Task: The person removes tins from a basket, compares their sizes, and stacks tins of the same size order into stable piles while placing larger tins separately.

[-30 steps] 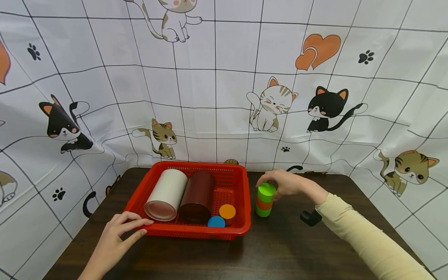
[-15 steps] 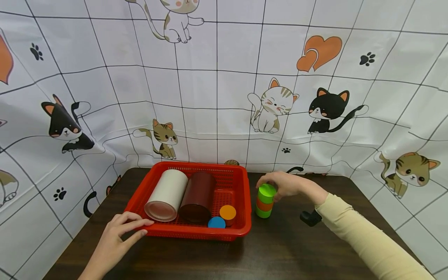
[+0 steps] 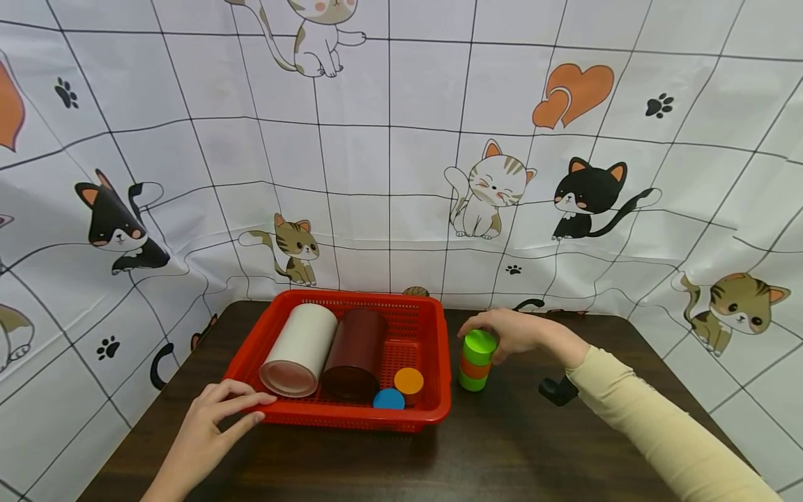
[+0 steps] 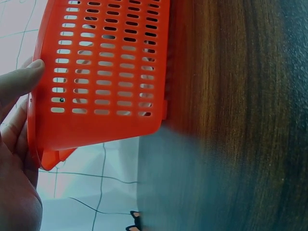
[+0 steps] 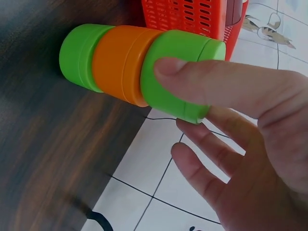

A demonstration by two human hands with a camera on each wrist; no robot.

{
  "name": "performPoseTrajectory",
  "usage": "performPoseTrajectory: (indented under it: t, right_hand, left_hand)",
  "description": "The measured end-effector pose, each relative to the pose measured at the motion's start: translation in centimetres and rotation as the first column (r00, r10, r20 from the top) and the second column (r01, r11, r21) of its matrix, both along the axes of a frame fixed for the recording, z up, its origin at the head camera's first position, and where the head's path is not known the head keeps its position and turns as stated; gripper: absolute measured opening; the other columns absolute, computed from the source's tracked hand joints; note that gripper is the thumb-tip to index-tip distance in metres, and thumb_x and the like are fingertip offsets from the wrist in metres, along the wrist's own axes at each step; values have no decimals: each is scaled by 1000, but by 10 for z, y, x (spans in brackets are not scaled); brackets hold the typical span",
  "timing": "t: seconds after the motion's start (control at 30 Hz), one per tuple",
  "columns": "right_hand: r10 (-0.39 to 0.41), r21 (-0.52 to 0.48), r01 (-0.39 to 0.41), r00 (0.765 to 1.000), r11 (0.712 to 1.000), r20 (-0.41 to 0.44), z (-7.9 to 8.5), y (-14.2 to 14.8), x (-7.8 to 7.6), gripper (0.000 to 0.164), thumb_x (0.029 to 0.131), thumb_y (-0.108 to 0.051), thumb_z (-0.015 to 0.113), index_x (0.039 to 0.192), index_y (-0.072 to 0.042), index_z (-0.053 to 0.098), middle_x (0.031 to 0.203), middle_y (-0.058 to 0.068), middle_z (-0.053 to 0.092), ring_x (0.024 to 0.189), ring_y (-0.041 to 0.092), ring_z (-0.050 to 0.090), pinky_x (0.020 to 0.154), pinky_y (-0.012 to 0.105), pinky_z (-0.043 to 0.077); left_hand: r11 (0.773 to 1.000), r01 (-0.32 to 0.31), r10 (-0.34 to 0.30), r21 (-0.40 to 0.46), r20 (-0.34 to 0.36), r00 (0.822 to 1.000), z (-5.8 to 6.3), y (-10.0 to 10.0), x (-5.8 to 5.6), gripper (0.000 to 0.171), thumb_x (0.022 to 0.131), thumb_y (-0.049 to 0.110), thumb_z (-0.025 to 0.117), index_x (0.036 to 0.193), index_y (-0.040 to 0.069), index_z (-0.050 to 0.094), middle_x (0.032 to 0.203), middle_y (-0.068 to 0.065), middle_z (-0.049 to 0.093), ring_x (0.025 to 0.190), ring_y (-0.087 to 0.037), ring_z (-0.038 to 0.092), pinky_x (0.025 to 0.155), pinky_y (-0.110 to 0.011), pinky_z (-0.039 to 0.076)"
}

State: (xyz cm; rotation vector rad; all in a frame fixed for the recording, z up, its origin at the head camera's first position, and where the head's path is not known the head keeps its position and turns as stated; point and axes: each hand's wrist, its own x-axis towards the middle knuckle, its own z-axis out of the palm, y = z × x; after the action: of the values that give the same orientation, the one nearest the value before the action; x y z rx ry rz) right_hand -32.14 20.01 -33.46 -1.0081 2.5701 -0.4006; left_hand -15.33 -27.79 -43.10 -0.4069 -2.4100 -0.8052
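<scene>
Three small round plastic pieces stand in an upright stack to the right of the red basket (image 3: 376, 417): a bright green one on top (image 3: 479, 346), an orange one in the middle (image 3: 475, 367) and another green one (image 3: 472, 382) at the bottom. My right hand (image 3: 517, 330) pinches the top green piece between thumb and fingers; in the right wrist view the thumb presses on its side. My left hand (image 3: 210, 425) holds the basket at its near left corner. The left wrist view shows the thumb against the rim (image 4: 34, 115), the fingers partly hidden behind it.
Inside the basket lie a white cylinder (image 3: 300, 348) and a dark brown cylinder (image 3: 355, 352), with an orange-topped piece (image 3: 408, 381) and a blue-topped piece (image 3: 389, 399) beside them. Behind the dark wooden table (image 3: 502, 446) hangs a cat-print sheet (image 3: 414, 167).
Hardly anything differs. Both hands keep their places on the stack and the basket; the whole head view has shifted slightly.
</scene>
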Motion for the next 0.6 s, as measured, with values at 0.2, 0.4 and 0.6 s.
performPoseTrajectory:
  t: [0.2,0.4,0.6]
  right_hand:
    - [-16,42,16,1000,999,4,10,-7,1,71,76,-4,82,138,-21,54,140,8,56,122,26,54,100,46,50]
    - [-5,74,6,1000,997,-11,25,-20,0,69,77,-9,84,139,-17,54,143,13,54,133,34,48,108,53,44]
    - [54,110,-51,998,993,-18,41,-37,-2,66,79,-9,82,139,-11,54,143,11,54,135,34,47,109,52,42]
  left_hand:
    - [1000,-10,10,1,26,1000,0,-1,0,37,75,13,83,102,38,76,97,17,60,95,5,39,82,-32,29]
    - [1000,-7,7,-2,16,1000,-1,-1,-1,40,74,10,84,102,37,76,97,17,60,93,5,39,81,-28,29]
    - [1000,-16,16,1,29,999,-1,-1,-1,41,73,8,84,102,36,76,97,17,59,93,6,38,81,-28,30]
